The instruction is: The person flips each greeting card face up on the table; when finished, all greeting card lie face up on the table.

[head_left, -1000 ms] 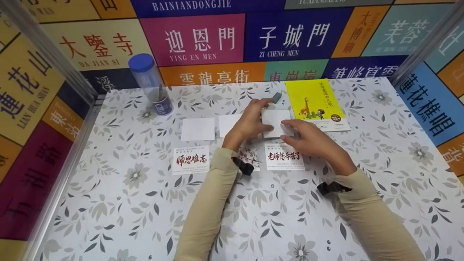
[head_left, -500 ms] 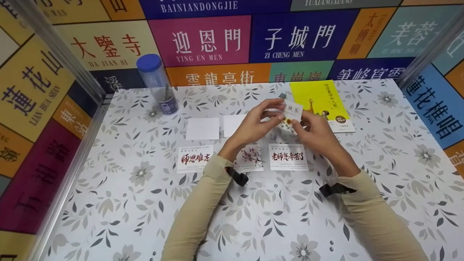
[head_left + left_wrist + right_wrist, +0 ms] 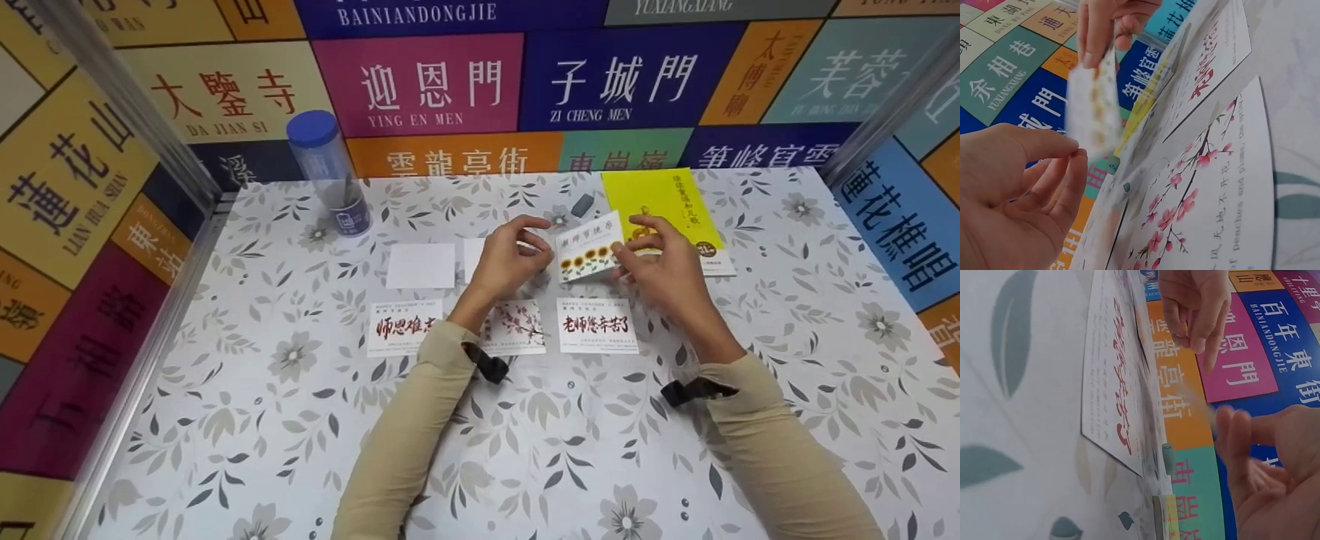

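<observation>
My right hand (image 3: 667,262) pinches the right edge of a small greeting card (image 3: 586,251) between thumb and fingers. The card is tilted, raised above the table, and shows sunflowers and Chinese writing. Close to its left edge is my left hand (image 3: 504,262), with bent fingers. In the left wrist view the thumb and forefinger of that hand (image 3: 1022,191) meet near the lower end of the blurred card (image 3: 1092,109), apparently without gripping it. Below lie a card with red writing (image 3: 598,325), a plum-blossom card (image 3: 519,328) partly behind my left wrist, and another red-lettered card (image 3: 401,330).
Two blank white cards (image 3: 420,266) lie face down to the left, one partly covered by my left hand. Behind are a dark green eraser (image 3: 582,205), a yellow book (image 3: 656,195) and a blue-lidded clear canister (image 3: 330,172). Printed panels border the floral tabletop (image 3: 570,450).
Both hands lifted the blank-looking card and turned it to its sunflower side. My left hand has since drawn back to the left, and the right hand alone holds the card.
</observation>
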A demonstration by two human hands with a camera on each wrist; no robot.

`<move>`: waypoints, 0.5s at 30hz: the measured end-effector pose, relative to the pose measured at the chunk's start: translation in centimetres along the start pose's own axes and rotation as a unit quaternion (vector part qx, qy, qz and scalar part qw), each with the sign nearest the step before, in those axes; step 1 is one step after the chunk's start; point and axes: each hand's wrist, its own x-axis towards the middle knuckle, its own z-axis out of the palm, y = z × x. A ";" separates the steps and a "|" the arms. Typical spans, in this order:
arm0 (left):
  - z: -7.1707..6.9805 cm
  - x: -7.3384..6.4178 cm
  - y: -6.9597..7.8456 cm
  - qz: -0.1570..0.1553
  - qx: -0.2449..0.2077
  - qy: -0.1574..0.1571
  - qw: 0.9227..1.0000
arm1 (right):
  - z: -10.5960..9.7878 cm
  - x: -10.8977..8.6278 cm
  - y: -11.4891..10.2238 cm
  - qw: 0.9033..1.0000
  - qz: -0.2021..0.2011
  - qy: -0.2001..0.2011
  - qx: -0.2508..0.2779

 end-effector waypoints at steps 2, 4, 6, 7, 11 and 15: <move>0.1 0.0 0.0 0.005 0.018 0.000 1.000 | 0.2 0.1 0.3 1.000 0.000 0.007 -0.020; 0.4 0.0 0.0 0.007 0.038 -0.013 0.999 | 0.4 0.1 0.5 0.999 0.000 0.007 -0.043; 0.6 -0.1 0.1 0.004 0.069 -0.038 0.997 | 0.5 0.1 0.7 0.998 0.000 0.004 -0.070; 0.8 -0.2 0.2 0.001 0.087 -0.055 0.995 | 0.6 0.1 0.8 0.996 -0.002 0.005 -0.085; 1.3 -0.4 0.5 -0.004 0.159 -0.116 0.980 | 0.4 0.0 0.9 0.988 -0.016 0.008 -0.150; 1.4 -0.7 0.7 -0.003 0.185 -0.133 0.974 | 0.3 -0.2 0.8 0.982 -0.015 0.009 -0.190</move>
